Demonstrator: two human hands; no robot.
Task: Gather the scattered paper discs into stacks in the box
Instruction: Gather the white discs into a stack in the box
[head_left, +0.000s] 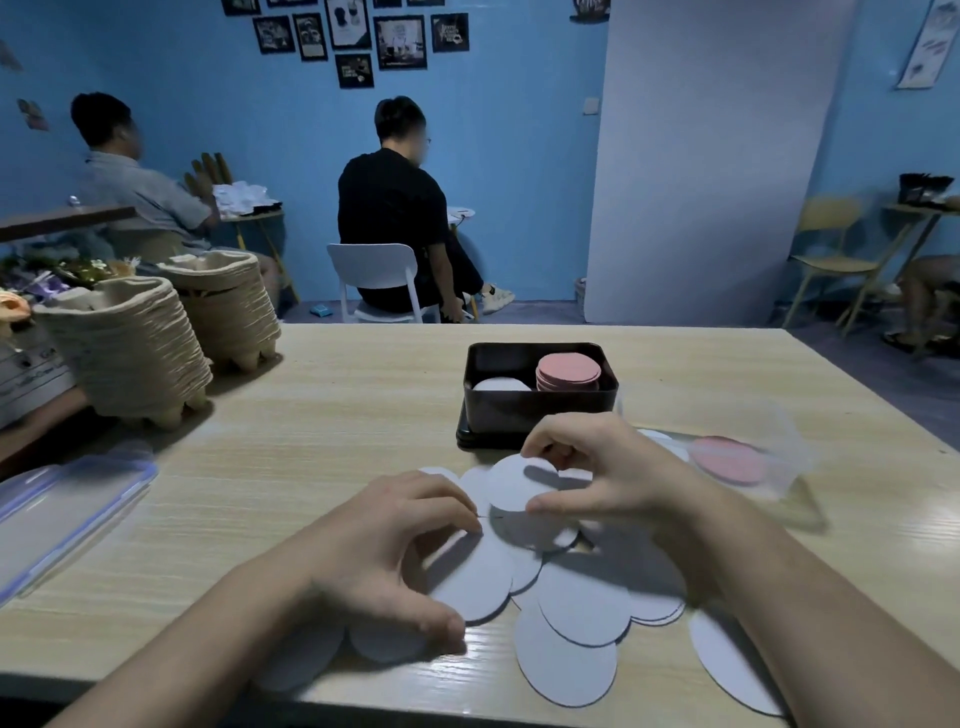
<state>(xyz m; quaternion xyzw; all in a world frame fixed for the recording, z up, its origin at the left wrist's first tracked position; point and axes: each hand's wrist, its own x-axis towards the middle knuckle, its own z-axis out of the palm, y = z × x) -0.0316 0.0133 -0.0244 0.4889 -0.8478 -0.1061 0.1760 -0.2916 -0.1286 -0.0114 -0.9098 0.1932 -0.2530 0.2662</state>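
Several white paper discs (579, 603) lie overlapping on the wooden table (332, 415) near its front edge. My right hand (597, 467) pinches one white disc (511, 486) between thumb and fingers, lifted a little above the pile. My left hand (384, 545) rests curled on the left discs, its fingertips pressing a disc (467, 582). Behind the pile stands a black box (540, 410) holding a pink stack (568, 371) on the right and a white stack (501, 385) on the left.
A clear plastic bag with pink discs (727, 460) lies right of the box. Two stacks of pulp trays (130, 348) stand at the table's back left. A clear lid (67, 504) lies at the left edge. People sit at tables behind.
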